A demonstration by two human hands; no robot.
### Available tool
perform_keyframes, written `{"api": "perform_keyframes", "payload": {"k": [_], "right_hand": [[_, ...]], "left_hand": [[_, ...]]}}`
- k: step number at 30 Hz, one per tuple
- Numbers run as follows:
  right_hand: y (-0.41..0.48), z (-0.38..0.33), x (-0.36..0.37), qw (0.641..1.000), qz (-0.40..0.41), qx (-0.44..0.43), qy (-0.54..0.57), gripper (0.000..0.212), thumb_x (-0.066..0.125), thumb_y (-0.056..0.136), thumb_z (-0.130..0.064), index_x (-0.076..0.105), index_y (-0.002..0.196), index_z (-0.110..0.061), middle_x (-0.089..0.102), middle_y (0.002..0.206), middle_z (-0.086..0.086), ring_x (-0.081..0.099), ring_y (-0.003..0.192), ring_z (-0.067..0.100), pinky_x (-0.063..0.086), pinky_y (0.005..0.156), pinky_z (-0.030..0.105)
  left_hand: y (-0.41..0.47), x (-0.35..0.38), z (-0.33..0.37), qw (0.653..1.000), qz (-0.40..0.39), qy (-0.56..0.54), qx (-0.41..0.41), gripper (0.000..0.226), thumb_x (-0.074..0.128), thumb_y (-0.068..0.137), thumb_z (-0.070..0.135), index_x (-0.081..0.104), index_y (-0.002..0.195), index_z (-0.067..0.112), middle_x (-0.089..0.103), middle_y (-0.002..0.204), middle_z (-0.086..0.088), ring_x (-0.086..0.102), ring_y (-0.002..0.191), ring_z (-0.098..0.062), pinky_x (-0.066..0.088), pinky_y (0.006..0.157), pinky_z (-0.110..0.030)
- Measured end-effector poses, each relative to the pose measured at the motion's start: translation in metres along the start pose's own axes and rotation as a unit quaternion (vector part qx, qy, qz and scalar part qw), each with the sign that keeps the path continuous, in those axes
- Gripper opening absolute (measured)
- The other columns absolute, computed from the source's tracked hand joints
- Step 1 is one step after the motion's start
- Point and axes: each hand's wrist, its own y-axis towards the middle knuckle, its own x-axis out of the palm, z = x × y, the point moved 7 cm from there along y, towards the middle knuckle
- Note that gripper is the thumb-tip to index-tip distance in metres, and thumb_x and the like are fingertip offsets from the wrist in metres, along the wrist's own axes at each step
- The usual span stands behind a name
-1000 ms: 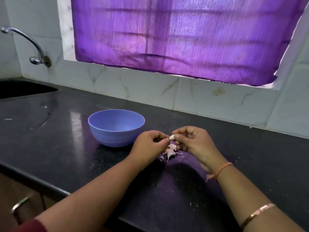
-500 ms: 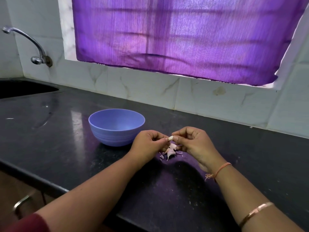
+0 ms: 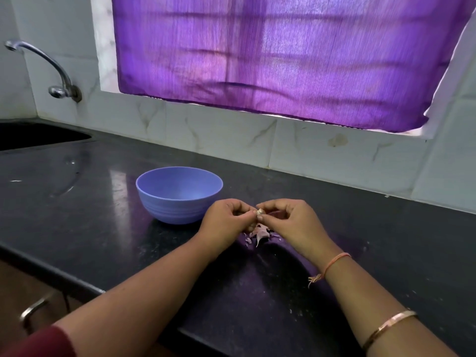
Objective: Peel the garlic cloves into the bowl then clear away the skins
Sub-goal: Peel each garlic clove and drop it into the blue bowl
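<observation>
The left hand [image 3: 226,220] and right hand [image 3: 291,222], fingers curled, pinch one clove [image 3: 260,212] between their fingertips, above the skins [image 3: 258,233] on the counter [image 3: 103,228], just right of the bowl [image 3: 179,194]. The clove is likely small, light, firm and slippery once bare. Grip its body; pull the brittle, papery skin from the tip.

garlic clove [image 3: 260,212] mostly covered by the pinching fingertips of left hand [image 3: 226,220] and right hand [image 3: 291,222], skins [image 3: 260,234] beneath partly hidden by both hands, bowl [image 3: 177,211] floor left of the left hand screened by its near wall, sink [image 3: 38,135] far left cut by the edge, blurred cabinet handle [image 3: 36,310] below the left forearm
</observation>
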Motion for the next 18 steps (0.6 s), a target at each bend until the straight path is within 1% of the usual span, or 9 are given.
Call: {"api": "perform_keyframes", "payload": {"k": [3, 5, 8, 11, 13, 16, 17, 18], "right_hand": [[0.000, -0.003, -0.001, 0.999, 0.013, -0.013, -0.035, 0.012, 0.070, 0.081, -0.009, 0.074, 0.091, -0.014, 0.072, 0.083, 0.001, 0.068, 0.079, 0.012, 0.056, 0.074, 0.022], [0.001, -0.007, 0.000, 0.999, 0.021, -0.025, -0.029, 0.012, 0.069, 0.081, -0.008, 0.074, 0.091, -0.013, 0.073, 0.085, 0.001, 0.068, 0.077, 0.010, 0.056, 0.073, 0.022], [0.002, -0.014, -0.009, 0.996, 0.054, -0.029, 0.059, 0.014, 0.067, 0.082, -0.005, 0.073, 0.094, -0.010, 0.072, 0.089, -0.001, 0.065, 0.068, 0.006, 0.057, 0.068, 0.024], [0.000, -0.011, -0.015, 0.989, 0.063, -0.009, 0.133, 0.015, 0.064, 0.084, -0.003, 0.071, 0.096, -0.009, 0.071, 0.087, 0.003, 0.063, 0.069, 0.010, 0.057, 0.063, 0.023], [0.000, -0.004, -0.009, 0.993, 0.031, 0.016, 0.113, 0.014, 0.061, 0.086, -0.002, 0.070, 0.094, -0.009, 0.068, 0.082, 0.007, 0.061, 0.070, 0.013, 0.055, 0.060, 0.021], [0.000, 0.003, -0.001, 0.999, -0.005, 0.027, 0.036, 0.011, 0.066, 0.083, -0.006, 0.071, 0.088, -0.015, 0.071, 0.082, 0.004, 0.063, 0.074, 0.014, 0.053, 0.062, 0.020], [0.001, 0.004, -0.001, 0.999, -0.007, 0.026, 0.030, 0.011, 0.069, 0.081, -0.007, 0.072, 0.089, -0.015, 0.072, 0.083, 0.005, 0.065, 0.075, 0.014, 0.053, 0.063, 0.020], [0.001, 0.004, -0.002, 0.999, -0.008, 0.025, 0.025, 0.013, 0.070, 0.080, -0.008, 0.073, 0.090, -0.015, 0.073, 0.084, 0.005, 0.067, 0.076, 0.014, 0.054, 0.066, 0.021]], "left_hand": [[-0.001, 0.001, 0.001, 1.000, -0.001, 0.010, 0.001, 0.008, 0.064, 0.086, 0.010, 0.069, 0.080, 0.009, 0.071, 0.075, -0.010, 0.064, 0.067, -0.014, 0.056, 0.079, -0.035], [0.000, -0.001, -0.001, 1.000, 0.011, 0.015, -0.005, 0.007, 0.065, 0.085, 0.011, 0.069, 0.080, 0.007, 0.072, 0.075, -0.010, 0.065, 0.068, -0.016, 0.056, 0.081, -0.039], [0.002, -0.004, -0.004, 0.999, 0.038, 0.020, -0.021, 0.009, 0.065, 0.084, 0.011, 0.067, 0.082, 0.002, 0.071, 0.074, -0.009, 0.065, 0.070, -0.018, 0.056, 0.082, -0.043], [0.001, -0.005, -0.003, 0.997, 0.054, 0.046, -0.018, 0.009, 0.065, 0.083, 0.012, 0.066, 0.080, 0.004, 0.070, 0.072, -0.006, 0.064, 0.070, -0.019, 0.055, 0.080, -0.042], [0.000, -0.007, -0.002, 0.997, 0.065, 0.045, -0.012, 0.012, 0.066, 0.083, 0.015, 0.067, 0.076, 0.005, 0.070, 0.070, -0.007, 0.064, 0.070, -0.020, 0.056, 0.080, -0.044], [-0.002, -0.008, -0.002, 0.997, 0.072, 0.026, 0.002, 0.028, 0.067, 0.084, 0.026, 0.066, 0.069, 0.003, 0.069, 0.067, -0.010, 0.064, 0.068, -0.027, 0.055, 0.079, -0.048], [-0.001, -0.008, -0.001, 0.997, 0.069, 0.030, 0.006, 0.030, 0.067, 0.084, 0.028, 0.066, 0.068, 0.002, 0.069, 0.066, -0.010, 0.065, 0.068, -0.029, 0.056, 0.078, -0.047], [-0.001, -0.007, -0.001, 0.997, 0.066, 0.040, 0.008, 0.030, 0.068, 0.084, 0.028, 0.066, 0.068, 0.003, 0.069, 0.066, -0.010, 0.065, 0.068, -0.028, 0.056, 0.077, -0.044]]}}
